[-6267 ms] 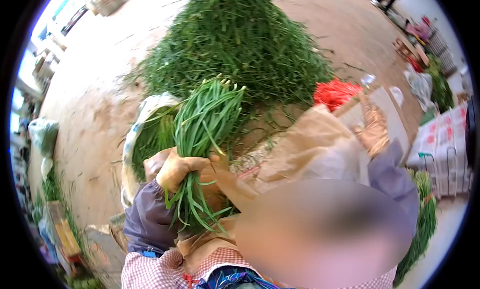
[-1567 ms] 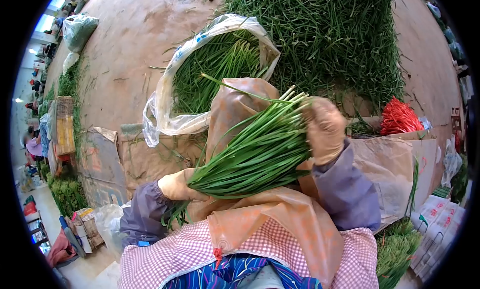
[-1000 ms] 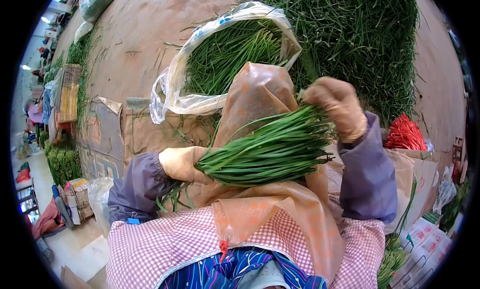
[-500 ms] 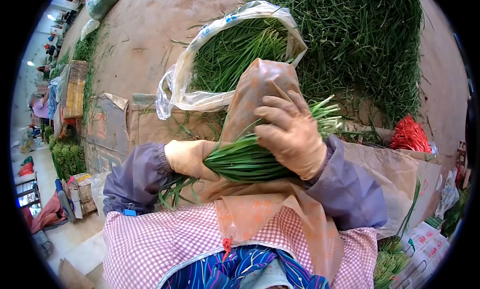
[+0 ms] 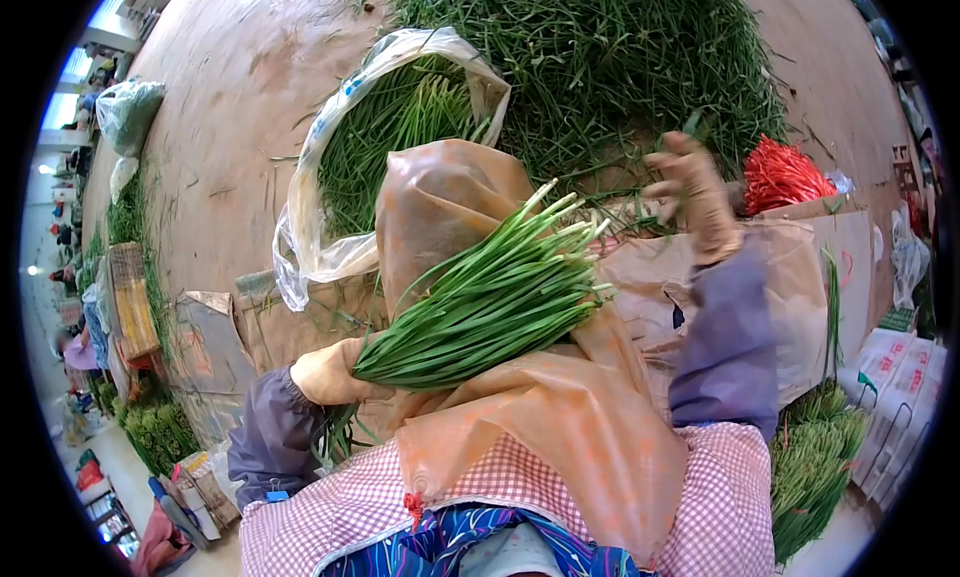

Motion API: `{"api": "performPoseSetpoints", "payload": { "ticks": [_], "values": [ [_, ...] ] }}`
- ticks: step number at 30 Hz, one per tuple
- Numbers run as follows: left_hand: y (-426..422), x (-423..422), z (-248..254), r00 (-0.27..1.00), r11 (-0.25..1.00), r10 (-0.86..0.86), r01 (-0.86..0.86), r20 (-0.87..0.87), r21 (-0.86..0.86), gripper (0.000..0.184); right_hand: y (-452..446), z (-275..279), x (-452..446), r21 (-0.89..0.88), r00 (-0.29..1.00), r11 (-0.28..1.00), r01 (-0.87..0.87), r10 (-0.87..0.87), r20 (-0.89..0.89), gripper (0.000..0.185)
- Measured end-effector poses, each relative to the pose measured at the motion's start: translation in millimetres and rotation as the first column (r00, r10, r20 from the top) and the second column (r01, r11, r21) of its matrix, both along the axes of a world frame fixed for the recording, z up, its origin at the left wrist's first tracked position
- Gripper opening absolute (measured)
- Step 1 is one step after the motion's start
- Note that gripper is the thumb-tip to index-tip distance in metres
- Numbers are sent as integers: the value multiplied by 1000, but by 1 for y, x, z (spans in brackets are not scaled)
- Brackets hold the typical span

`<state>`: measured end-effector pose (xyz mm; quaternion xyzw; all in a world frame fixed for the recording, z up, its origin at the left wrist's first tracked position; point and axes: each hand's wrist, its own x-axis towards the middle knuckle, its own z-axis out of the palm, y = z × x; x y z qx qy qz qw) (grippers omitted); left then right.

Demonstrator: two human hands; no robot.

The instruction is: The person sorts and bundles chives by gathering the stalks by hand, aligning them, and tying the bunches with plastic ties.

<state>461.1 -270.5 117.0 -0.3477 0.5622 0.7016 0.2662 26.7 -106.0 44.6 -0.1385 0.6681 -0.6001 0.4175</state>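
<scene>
My left hand [image 5: 335, 373], in a tan glove, is closed round the leafy end of a bunch of garlic chives [image 5: 490, 302]. The bunch lies across my lap on an orange-brown plastic apron [image 5: 540, 407], its pale stem ends pointing up and right. Out to the right, my gloved right hand [image 5: 697, 199] is raised over the near edge of a loose heap of chives [image 5: 620, 67]. Its fingers are apart and slightly blurred. Bits of green show at the fingertips, and I cannot tell whether they stick to the glove or lie behind it.
An open clear plastic bag [image 5: 300, 192] with chives inside stands beyond my lap. Red ties [image 5: 785, 175] lie in a pile at the right. Flattened cardboard [image 5: 790, 307] covers the ground nearby. More chives [image 5: 820, 457] stand at the lower right beside white packages [image 5: 895, 387].
My right hand has left the bunch and swung out to the right and forward. The bunch is now more tilted and spread, still in my left hand. The view has shifted.
</scene>
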Motion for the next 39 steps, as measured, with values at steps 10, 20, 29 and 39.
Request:
{"api": "performPoseSetpoints", "payload": {
  "ticks": [10,20,29,39],
  "values": [
    [-6,8,-22,998,996,20,-15,-55,85,55,-9,-98,25,-427,957,903,-56,171,236,18],
    [7,12,-38,983,987,94,-71,-160,143,63,28,23,85,102,828,922,-375,382,-411,18],
    [18,17,-35,978,978,184,-173,-94,116,64,25,-2,100,134,595,945,-299,294,-748,14],
    [13,32,-63,964,947,224,-179,-145,268,74,50,-36,27,33,987,987,156,-155,-32,31]
  ]
}}
